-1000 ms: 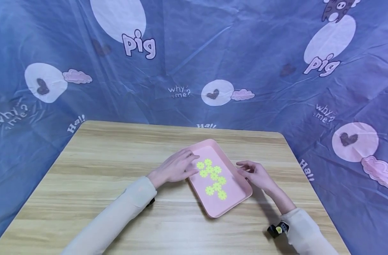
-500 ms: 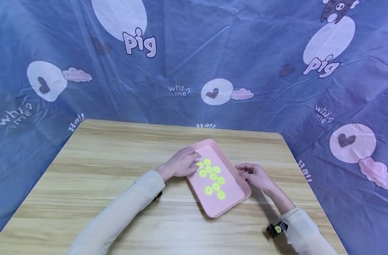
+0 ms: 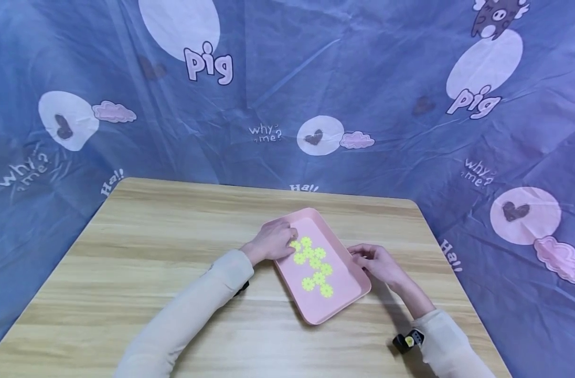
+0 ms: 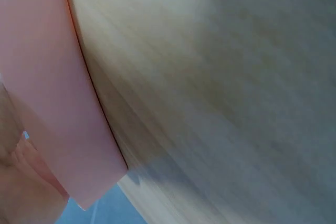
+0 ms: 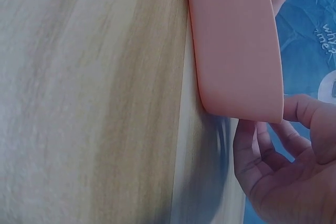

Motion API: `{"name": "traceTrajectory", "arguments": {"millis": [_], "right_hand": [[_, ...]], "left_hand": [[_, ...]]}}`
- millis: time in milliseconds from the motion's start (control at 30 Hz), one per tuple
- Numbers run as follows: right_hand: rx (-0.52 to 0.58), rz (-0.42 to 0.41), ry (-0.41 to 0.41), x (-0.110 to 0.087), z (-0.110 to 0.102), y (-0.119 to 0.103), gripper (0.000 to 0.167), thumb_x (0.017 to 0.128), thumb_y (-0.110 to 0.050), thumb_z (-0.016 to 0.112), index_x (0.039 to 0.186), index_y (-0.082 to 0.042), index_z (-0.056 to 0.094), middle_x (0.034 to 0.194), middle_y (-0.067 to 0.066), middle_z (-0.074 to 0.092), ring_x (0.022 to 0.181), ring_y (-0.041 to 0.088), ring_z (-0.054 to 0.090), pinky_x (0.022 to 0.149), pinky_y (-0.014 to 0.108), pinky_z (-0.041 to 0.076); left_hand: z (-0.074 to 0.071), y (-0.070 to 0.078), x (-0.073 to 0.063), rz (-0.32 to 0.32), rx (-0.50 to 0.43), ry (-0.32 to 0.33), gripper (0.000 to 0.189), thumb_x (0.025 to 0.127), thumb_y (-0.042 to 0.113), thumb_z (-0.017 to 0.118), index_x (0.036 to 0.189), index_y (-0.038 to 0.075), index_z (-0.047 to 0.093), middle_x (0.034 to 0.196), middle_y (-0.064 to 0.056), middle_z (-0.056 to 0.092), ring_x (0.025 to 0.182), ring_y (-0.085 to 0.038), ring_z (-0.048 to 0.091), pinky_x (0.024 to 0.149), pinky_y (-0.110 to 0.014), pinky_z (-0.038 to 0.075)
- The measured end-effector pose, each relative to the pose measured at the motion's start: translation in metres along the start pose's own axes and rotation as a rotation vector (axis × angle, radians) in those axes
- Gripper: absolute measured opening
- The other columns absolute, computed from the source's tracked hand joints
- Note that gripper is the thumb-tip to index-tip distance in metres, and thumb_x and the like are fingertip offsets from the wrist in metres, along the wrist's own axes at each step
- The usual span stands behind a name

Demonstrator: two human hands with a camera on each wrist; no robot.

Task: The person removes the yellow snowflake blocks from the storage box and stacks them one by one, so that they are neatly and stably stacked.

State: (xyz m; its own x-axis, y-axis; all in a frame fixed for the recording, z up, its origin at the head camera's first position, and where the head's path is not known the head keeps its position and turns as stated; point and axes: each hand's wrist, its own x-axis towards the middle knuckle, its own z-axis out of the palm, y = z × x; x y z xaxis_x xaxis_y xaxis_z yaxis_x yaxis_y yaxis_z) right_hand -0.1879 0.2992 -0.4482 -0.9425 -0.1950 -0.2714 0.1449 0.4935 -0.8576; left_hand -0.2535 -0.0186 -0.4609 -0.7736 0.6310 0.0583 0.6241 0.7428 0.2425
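One blue backdrop (image 3: 386, 89): wraps the far side and both flanks of my work area, printed with lettering, hearts and clouds.
Wooden table (image 3: 174, 231): wide and pale-grained; the tray rests on it, a little right of the middle as I look down.
Pale sleeves (image 3: 193, 307): one reaches in from the left, the other from the lower right, with a black device (image 3: 402, 344) at that wrist.
Pink tray (image 3: 344, 289): set at a slant, base down on the wood, between my two hands. I read the step in hand as steadying it with the right while the left works inside.
Left hand (image 3: 274, 240): over the tray's left rim near the far corner, fingers curled down toward the flowers. I can't tell whether the tips pinch one or only close in on it.
Right hand (image 3: 381, 265): pinching the tray's right rim between thumb and fingers.
Yellow-green flowers (image 3: 314, 262): a staggered cluster over the tray floor; loose pieces or a print, I can't tell. If loose, the next move calls for a light fingertip pinch and straight lift, my right grip keeping the tray from sliding.
Nearest flower (image 3: 295, 245): partly hidden by my left fingertips; I'd want sure contact there before any pull.
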Motion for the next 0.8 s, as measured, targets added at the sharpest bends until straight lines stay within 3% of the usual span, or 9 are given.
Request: {"name": "traceTrajectory", "arguments": {"millis": [167,500,633,800], "right_hand": [[0.006,-0.008,0.004,-0.0013,0.0017,0.0018,0.037,0.102,-0.009,0.063,0.133,0.010,0.063,0.104,0.012,0.073,0.083,0.005,0.062,0.067,0.023,0.055],[-0.006,-0.011,0.010,-0.0010,0.0025,0.0031,0.037,0.102,-0.009,0.063,0.133,0.010,0.063,0.106,0.015,0.073,0.083,0.006,0.061,0.068,0.022,0.054],[-0.016,-0.016,0.019,-0.0005,0.0026,0.0029,0.036,0.101,-0.009,0.064,0.133,0.009,0.064,0.104,0.014,0.072,0.083,0.006,0.060,0.067,0.022,0.053],[-0.020,-0.019,0.023,0.0001,0.0023,0.0029,0.035,0.101,-0.008,0.064,0.132,0.009,0.065,0.101,0.011,0.072,0.082,0.006,0.060,0.066,0.023,0.053]], "left_hand": [[0.0040,0.0008,-0.0001,-0.019,0.007,-0.006,0.018,0.093,0.032,0.077,0.101,0.016,0.073,0.090,0.002,0.062,0.089,-0.015,0.053,0.090,-0.032,0.052],[0.0060,0.0019,-0.0019,-0.060,-0.020,-0.022,0.024,0.094,0.035,0.078,0.109,0.017,0.078,0.107,-0.001,0.069,0.109,-0.019,0.060,0.107,-0.035,0.049],[0.0051,0.0018,-0.0021,-0.067,-0.047,0.002,0.023,0.091,0.034,0.079,0.106,0.017,0.077,0.103,-0.001,0.068,0.114,-0.021,0.061,0.112,-0.037,0.047],[0.0051,0.0008,-0.0018,-0.067,-0.095,0.031,0.021,0.089,0.030,0.082,0.103,0.016,0.075,0.092,0.000,0.067,0.109,-0.020,0.062,0.109,-0.037,0.049]]}}
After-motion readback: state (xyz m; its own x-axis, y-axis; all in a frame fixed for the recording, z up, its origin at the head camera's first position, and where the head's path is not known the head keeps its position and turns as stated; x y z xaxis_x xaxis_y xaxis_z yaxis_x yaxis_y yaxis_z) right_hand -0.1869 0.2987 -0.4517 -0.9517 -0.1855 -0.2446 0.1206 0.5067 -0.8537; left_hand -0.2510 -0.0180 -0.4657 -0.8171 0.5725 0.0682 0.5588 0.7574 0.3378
